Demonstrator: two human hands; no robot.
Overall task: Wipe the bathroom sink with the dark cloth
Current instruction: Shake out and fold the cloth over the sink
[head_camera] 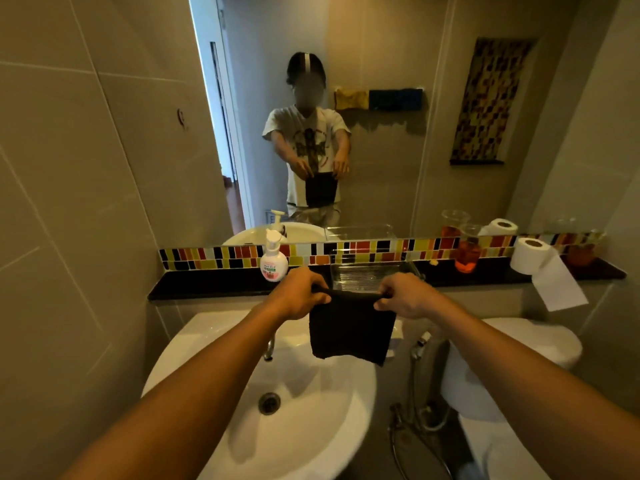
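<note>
A dark cloth (349,330) hangs flat in the air above the back of the white sink (311,420). My left hand (298,294) pinches its top left corner and my right hand (403,296) pinches its top right corner, stretching the upper edge between them. The cloth's lower edge dangles above the basin's back rim without touching it. The drain (269,402) sits in the middle of the basin, and the chrome tap (269,348) shows just under my left forearm.
A soap pump bottle (273,259), a clear wire-bottomed tray (372,273), an orange-filled glass jar (468,252) and a toilet roll (530,254) stand on the dark ledge (207,287). A toilet (512,344) and spray hose (420,344) are to the right. The mirror reflects a person.
</note>
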